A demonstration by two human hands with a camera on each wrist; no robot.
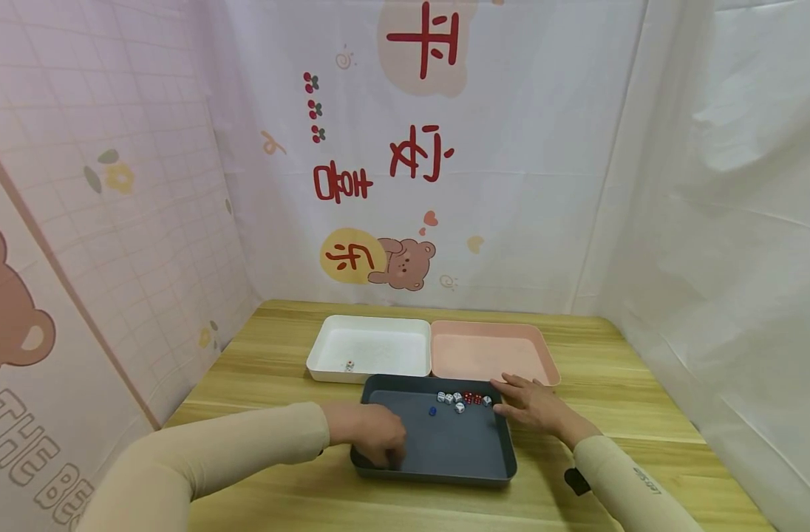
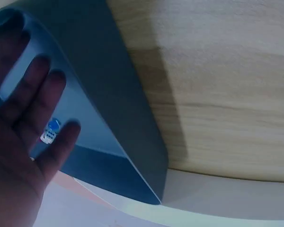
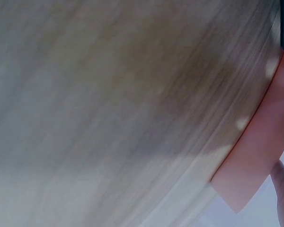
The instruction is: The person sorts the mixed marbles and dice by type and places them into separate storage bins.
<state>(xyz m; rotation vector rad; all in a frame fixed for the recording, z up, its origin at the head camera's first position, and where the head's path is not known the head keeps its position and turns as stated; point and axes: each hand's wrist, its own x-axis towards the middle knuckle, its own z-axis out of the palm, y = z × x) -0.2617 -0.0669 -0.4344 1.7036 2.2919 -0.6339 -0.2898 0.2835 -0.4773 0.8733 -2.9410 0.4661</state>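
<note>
My left hand (image 1: 377, 436), slightly blurred, is over the left side of a dark grey tray (image 1: 445, 476). In the left wrist view its fingers are loosely extended, and no object shows in their grasp. Past them, a blue die (image 2: 54, 124) and a white die (image 2: 48, 135) appear in the tray. My right hand (image 1: 534, 405) lies with spread fingers at the tray's upper right rim. Near its fingertips, several white dice (image 1: 448, 398) and red dice (image 1: 468, 397) form a rough row. A blue die (image 1: 432, 411) and another white die (image 1: 460, 408) sit just below.
Behind the dark tray stand a white tray (image 1: 378, 343), holding a small pale die or dice (image 1: 349, 366), and a pink tray (image 1: 485, 347). All are on a wooden table (image 1: 618, 414). Printed white curtains (image 1: 511, 185) hang around the back and sides.
</note>
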